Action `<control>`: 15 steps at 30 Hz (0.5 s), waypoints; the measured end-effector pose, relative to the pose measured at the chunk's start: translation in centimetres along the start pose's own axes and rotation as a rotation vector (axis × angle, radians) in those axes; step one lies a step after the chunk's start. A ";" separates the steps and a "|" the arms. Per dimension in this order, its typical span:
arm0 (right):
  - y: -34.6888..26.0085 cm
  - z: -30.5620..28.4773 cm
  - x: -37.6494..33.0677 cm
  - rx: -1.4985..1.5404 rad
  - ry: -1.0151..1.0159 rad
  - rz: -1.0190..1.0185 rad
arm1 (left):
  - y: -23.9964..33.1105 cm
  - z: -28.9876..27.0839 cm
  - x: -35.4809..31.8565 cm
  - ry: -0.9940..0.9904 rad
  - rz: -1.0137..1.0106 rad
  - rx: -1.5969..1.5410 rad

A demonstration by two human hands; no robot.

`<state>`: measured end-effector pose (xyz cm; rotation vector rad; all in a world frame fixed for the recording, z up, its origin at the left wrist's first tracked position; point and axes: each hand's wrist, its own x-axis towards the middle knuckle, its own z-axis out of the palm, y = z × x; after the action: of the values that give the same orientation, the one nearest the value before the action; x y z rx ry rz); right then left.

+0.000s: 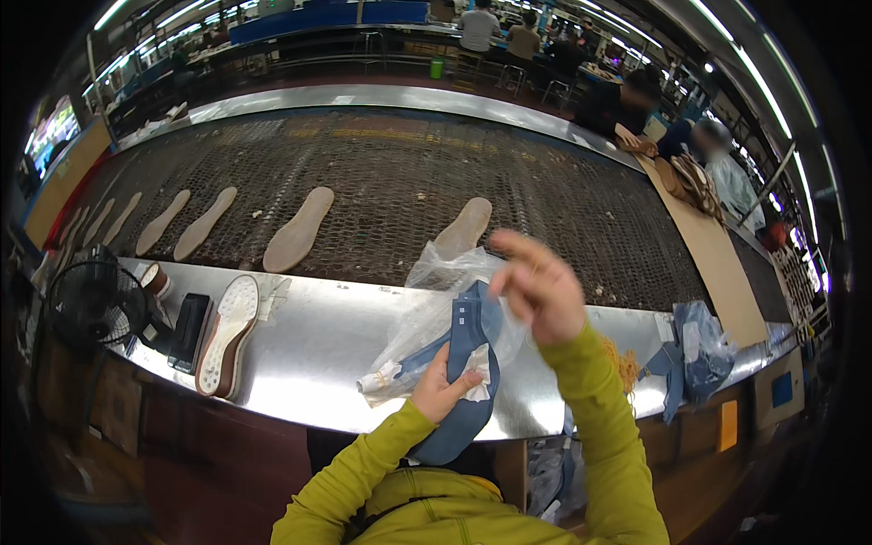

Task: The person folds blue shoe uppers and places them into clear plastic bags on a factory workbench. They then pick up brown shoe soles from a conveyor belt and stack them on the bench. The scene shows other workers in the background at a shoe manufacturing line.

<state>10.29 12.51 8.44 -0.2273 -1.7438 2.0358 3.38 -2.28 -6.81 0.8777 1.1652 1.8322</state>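
My left hand (438, 391) is closed around several flat blue shoe upper pieces (459, 425), held at the near edge of the metal counter. Small white labels show on one piece, and crumpled white paper (479, 374) sticks out beside my thumb. Behind and under the pieces spreads a clear plastic bag (420, 322), partly hidden by them. Raised above the counter to the right, my right hand (548, 295) is slightly blurred. Its fingers are apart and nothing shows in them. Just past the bag, a pale sole (464, 229) lies on the mesh conveyor, its near end behind the plastic.
Several more soles (301, 229) line the mesh conveyor (381, 163) leftward. A studded sole (232, 331), a black case (190, 332) and a fan (98, 302) are at left. Right are yellow cords (623, 363) and bagged blue pieces (704, 350). Co-workers sit at far right.
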 end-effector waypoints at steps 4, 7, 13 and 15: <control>-0.7 -1.2 0.1 -0.434 0.155 -0.205 | 0.1 0.0 0.1 0.086 -0.047 -0.082; 2.8 0.1 -3.8 -1.038 -0.042 0.083 | 0.0 0.0 0.3 0.120 0.070 -0.050; 10.8 4.6 -9.2 -0.964 0.207 -0.273 | 1.2 0.7 -0.4 0.389 0.102 -0.266; 11.6 5.2 -9.3 -0.800 0.239 -0.287 | 2.3 1.1 -1.0 0.393 0.129 -0.213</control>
<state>13.83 2.63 -3.28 -0.4116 -2.1862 0.9909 4.26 -3.36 -4.40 0.4922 1.1357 2.2572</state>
